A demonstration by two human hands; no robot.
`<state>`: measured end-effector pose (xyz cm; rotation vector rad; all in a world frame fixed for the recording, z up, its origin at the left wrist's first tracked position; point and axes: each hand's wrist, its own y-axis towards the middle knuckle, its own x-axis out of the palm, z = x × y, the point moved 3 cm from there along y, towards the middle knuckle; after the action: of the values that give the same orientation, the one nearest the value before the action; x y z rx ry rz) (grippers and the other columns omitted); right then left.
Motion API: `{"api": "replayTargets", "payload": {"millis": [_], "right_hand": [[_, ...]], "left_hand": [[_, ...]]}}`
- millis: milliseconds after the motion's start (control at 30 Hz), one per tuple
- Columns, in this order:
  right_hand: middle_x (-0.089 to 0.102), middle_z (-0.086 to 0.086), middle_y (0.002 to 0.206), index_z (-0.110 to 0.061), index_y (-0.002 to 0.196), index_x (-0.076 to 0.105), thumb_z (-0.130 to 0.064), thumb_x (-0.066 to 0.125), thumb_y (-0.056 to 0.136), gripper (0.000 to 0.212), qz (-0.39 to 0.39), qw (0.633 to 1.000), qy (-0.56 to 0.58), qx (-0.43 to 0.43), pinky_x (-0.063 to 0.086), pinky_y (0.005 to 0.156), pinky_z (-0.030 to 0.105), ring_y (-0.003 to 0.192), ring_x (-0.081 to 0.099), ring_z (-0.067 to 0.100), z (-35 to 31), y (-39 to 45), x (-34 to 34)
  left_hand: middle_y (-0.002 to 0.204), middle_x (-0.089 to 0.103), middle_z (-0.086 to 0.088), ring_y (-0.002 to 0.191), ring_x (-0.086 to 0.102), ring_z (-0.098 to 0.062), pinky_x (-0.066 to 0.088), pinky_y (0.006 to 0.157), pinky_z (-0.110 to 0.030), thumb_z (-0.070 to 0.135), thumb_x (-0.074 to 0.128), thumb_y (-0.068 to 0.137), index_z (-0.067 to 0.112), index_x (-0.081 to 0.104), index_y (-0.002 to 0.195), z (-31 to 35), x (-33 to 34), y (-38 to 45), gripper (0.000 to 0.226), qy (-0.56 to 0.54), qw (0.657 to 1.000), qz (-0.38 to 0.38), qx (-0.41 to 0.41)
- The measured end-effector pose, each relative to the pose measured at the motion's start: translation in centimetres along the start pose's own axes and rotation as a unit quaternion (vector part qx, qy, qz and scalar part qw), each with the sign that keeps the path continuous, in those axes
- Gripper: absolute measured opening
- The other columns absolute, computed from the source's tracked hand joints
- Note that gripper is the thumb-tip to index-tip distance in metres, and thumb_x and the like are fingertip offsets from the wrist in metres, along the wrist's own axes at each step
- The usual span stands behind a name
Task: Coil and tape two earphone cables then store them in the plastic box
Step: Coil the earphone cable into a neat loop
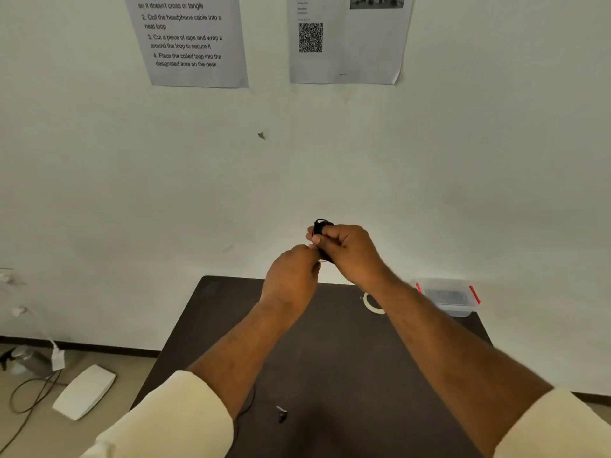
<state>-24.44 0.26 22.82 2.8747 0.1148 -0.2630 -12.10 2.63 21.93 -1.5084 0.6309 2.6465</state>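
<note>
**Dark counter against pale wall: coiled cable in hand**

Dark counter, pale wall behind. Right hand grips black earphone cable coil above counter's far edge; left hand, fingers curled, pinches at coil's underside. Tape roll at 1 o'clock of counter; plastic box at 2 o'clock. Second earphone near edge.

We see a dark brown table set against a pale wall. At its far right corner stands a clear plastic box with red clips, and just left of it lies a ring of pale tape, partly hidden by a forearm. Near the front edge we make out a small black earbud and a thin black cable curving beside a sleeve.
</note>
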Motion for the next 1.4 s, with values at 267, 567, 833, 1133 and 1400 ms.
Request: {"api": "replayTargets", "payload": {"millis": [267, 567, 833, 1133, 1400], "right_hand": [[0.057, 0.024, 0.07, 0.007, 0.076, 0.061, -0.013, 0.057, 0.095, 0.028, -0.015, 0.996, -0.003, 0.09, 0.055, 0.07, 0.043, 0.065, 0.057, 0.024, 2.8, -1.5, 0.5], [0.063, 0.017, 0.079, 0.0, 0.092, 0.066, -0.02, 0.046, 0.102, 0.029, -0.165, 0.958, 0.115, 0.206, 0.052, 0.071, 0.033, 0.072, 0.059, 0.024, 1.6, -2.0, 0.1], [0.057, 0.007, 0.068, -0.005, 0.094, 0.07, -0.018, 0.051, 0.099, 0.023, -0.195, 0.939, 0.163, 0.233, 0.045, 0.055, 0.025, 0.061, 0.055, 0.014, 0.5, -2.2, 0.3], [0.052, 0.001, 0.052, -0.011, 0.08, 0.068, -0.03, 0.057, 0.093, 0.026, -0.092, 0.925, 0.142, 0.339, 0.031, 0.036, 0.018, 0.043, 0.042, 0.008, 0.2, -2.5, 1.7], [0.052, -0.003, 0.042, -0.013, 0.066, 0.063, -0.04, 0.049, 0.096, 0.043, 0.125, 0.961, 0.042, 0.243, 0.034, 0.035, 0.018, 0.034, 0.043, 0.008, 1.5, -3.0, 1.9]], "left_hand": [[0.102, 0.059, -0.008, 0.087, 0.058, -0.023, 0.049, 0.076, -0.037, 0.014, 0.053, 0.096, 0.009, 0.069, 0.108, -0.5, 0.0, -0.7, 0.021, 0.022, 0.994, -0.036, 0.098], [0.091, 0.065, -0.009, 0.078, 0.062, -0.021, 0.044, 0.065, -0.022, 0.008, 0.074, 0.082, 0.003, 0.07, 0.097, -1.5, -1.8, 0.0, 0.016, 0.0, 0.963, -0.019, 0.27], [0.121, 0.053, -0.006, 0.077, 0.058, -0.01, 0.049, 0.068, -0.021, 0.031, 0.061, 0.093, 0.016, 0.058, 0.099, -2.5, -1.7, 0.6, 0.016, -0.097, 0.95, 0.014, 0.295], [0.067, 0.058, 0.017, 0.057, 0.053, 0.0, 0.04, 0.051, -0.011, 0.047, 0.053, 0.091, 0.042, 0.046, 0.084, -2.5, 2.2, -1.3, 0.011, -0.356, 0.927, 0.115, 0.028], [0.064, 0.057, 0.015, 0.055, 0.05, 0.001, 0.038, 0.05, -0.011, 0.021, 0.063, 0.093, 0.025, 0.051, 0.08, -2.0, 3.7, -1.4, 0.018, -0.4, 0.906, 0.132, -0.046]]}}
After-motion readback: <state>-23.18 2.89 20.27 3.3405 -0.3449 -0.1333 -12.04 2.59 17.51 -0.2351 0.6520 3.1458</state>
